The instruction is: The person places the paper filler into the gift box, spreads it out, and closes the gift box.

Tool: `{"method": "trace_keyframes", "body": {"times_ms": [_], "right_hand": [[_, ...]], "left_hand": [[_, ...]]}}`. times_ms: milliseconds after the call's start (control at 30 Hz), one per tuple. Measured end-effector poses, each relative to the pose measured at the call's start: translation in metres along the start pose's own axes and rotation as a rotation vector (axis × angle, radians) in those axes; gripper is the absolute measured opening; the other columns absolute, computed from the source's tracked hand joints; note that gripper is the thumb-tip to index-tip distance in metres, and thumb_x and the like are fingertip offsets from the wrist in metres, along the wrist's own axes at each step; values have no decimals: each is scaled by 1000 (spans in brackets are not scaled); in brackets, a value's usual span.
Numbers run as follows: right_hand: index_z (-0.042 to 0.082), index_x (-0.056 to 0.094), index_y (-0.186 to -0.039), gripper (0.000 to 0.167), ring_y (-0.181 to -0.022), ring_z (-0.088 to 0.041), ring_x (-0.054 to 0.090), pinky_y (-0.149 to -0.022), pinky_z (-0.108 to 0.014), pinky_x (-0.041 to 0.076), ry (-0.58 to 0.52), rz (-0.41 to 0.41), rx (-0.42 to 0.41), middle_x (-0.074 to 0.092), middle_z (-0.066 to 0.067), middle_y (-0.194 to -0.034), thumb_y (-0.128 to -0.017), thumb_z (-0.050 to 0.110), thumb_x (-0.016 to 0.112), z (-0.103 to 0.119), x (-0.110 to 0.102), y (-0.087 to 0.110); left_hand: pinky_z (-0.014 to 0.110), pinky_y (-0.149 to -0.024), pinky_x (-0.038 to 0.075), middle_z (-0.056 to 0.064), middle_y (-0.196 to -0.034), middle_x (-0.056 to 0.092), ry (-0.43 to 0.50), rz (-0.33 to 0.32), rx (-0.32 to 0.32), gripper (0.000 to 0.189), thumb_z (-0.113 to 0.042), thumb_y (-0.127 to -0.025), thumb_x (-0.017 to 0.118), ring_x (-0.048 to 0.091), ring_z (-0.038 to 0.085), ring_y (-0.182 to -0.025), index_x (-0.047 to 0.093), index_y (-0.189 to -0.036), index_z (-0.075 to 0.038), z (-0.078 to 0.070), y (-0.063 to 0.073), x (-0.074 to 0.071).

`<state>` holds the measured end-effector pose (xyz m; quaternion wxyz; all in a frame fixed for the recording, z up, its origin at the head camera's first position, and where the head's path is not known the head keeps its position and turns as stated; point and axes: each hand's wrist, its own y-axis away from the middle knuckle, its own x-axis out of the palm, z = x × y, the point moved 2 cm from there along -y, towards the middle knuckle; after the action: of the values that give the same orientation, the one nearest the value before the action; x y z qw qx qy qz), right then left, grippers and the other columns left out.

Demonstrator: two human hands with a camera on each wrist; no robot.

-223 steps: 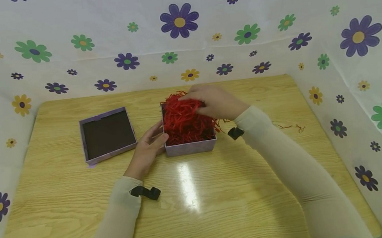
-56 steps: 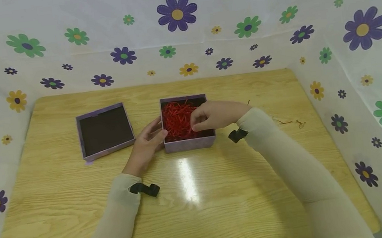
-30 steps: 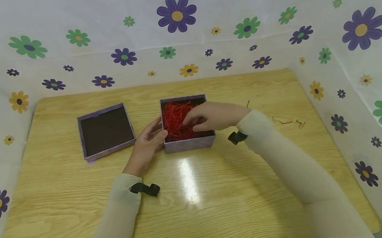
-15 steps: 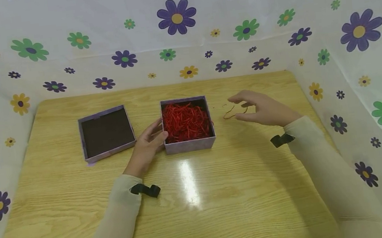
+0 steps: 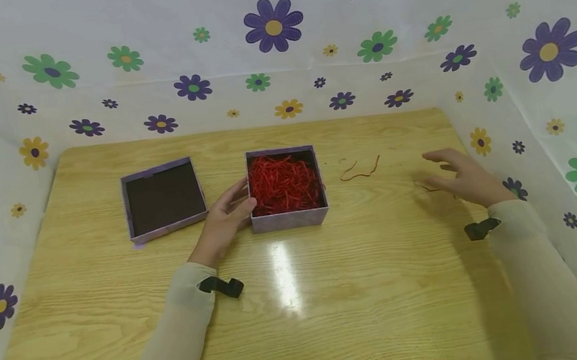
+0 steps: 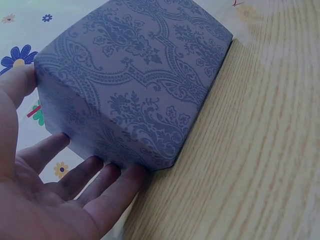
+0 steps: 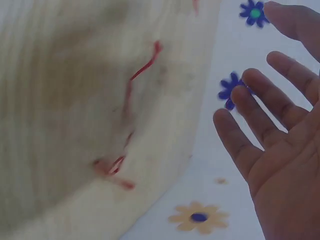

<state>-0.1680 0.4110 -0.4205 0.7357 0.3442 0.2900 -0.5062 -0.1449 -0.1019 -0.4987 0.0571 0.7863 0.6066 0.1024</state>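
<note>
A box (image 5: 289, 220) with patterned purple-grey walls and a dark inside holds a tangle of red paper shred (image 5: 285, 183). My left hand (image 5: 222, 220) steadies its left side. In the left wrist view the fingertips (image 6: 97, 162) touch the box wall (image 6: 135, 65), and the thumb rests at its top corner. To the right, my right hand (image 5: 461, 178) hovers over the table with its fingers spread and nothing held. Below it lies a loose red strand (image 5: 428, 188), partly hidden in the head view. The right wrist view shows red strands (image 7: 129, 90) on the table beside the hand.
The box's lid (image 5: 165, 200) lies upturned to the left, its dark inside showing. Between the box and my right hand lies another red strand (image 5: 360, 175). A white flower-printed sheet (image 5: 305, 41) rises behind and at both sides of the wooden table (image 5: 335, 305).
The red shred, heaped high before, now lies lower in the box. My right hand has left it and moved right across the table. My left hand stays at the box.
</note>
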Motion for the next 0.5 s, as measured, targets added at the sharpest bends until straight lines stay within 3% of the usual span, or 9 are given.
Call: {"method": "trace_keyframes", "body": {"times_ms": [267,400,500], "right_hand": [[-5,31,-158,82,-141,-61,27,-110,-76,29,88,46,145,26,-37,-158,-100,37,71,-48,1,11],[-11,29,-156,82,-134,-64,36,-108,-73,36,46,76,133,28,-42,-155,-100,30,72,-55,9,14],[-16,34,-151,74,-130,-65,42,-107,-71,38,25,62,76,35,-42,-150,-99,20,73,-52,15,12]], "left_hand": [[51,-112,46,6,-159,42,10,-3,-6,66,-39,-99,71,46,28,-142,42,-159,-31,1,-2,1],[51,-111,47,7,-159,41,7,-3,-4,67,-40,-99,71,46,29,-142,42,-159,-33,1,-1,1],[51,-110,48,7,-159,42,6,-4,-2,66,-39,-99,71,47,29,-141,42,-159,-33,1,-1,1]]}}
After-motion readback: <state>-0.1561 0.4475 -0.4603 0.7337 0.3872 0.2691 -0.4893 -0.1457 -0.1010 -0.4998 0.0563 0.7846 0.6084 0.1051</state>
